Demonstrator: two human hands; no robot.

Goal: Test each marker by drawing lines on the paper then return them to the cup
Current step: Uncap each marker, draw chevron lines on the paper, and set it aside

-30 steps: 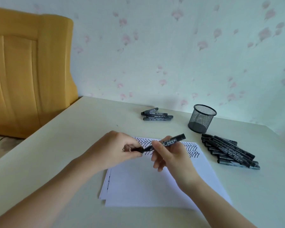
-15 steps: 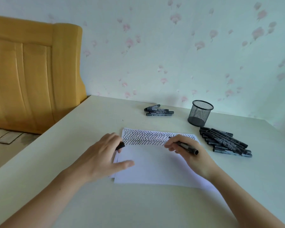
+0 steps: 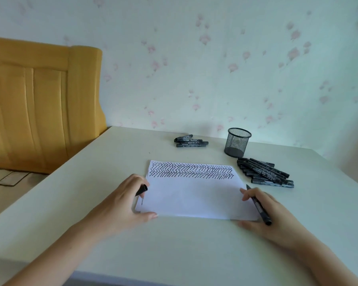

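Presently the right hand grips an uncapped marker at the right edge of the paper; its long axis runs from the tip — pointing away and slightly left, at the sheet's edge — back toward the person. The blank band below the drawn chevrons lies just left of that tip, nearer this hand. The left hand pinches the cap while resting on the paper's left edge. The mesh cup stands beyond on the surface.

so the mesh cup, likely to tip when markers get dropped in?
Probably somewhat. The mesh cup looks empty and thin-walled, so likely light and easy to nudge. It stands upright on a solid base, which should steady it; long markers leaning on the rim could still tilt it.
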